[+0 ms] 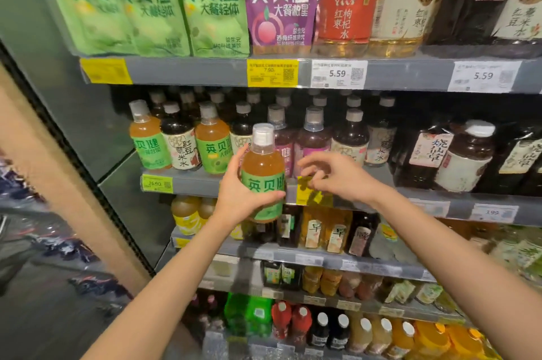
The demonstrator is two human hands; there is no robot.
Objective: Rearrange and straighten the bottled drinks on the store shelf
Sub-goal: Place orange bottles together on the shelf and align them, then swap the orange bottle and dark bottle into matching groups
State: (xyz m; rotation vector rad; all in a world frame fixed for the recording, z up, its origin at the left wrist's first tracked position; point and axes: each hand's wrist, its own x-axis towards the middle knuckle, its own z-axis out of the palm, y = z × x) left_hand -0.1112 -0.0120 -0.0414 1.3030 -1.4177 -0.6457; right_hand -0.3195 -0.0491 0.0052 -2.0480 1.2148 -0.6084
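Nearest the camera, two bare forearms reach up toward the middle shelf [187, 182]. The left hand [239, 194] wraps an amber bottle with a green label [263, 175], thumb and fingers curled round its lower half, so that grip is clamped on the bottle. It is held upright in the air just in front of the shelf edge, not standing on anything. The right hand [331, 175] hovers beside it with fingers loosely bent and apart, holding nothing, close to a yellow price tag [306, 189] on the shelf rail; whether a fingertip touches the tag cannot be told.

Behind the hands, the front row mixes kinds: two more green-label amber bottles [212, 142] alternate with dark bottles with cream labels [179, 144], and to the right stand purple-label bottles [312, 139]. Further right are large dark jugs [466, 157]. Above, green pouches [164, 10] and a purple pouch [280, 5] line the upper shelf.

The step in hand looks like re-siting a lifted bottle, so the sorting seems only partly done. The next move probably calls for setting it down among its own kind on the left, label forward, which likely needs a dark bottle cleared first; the free right hand is well placed for that.
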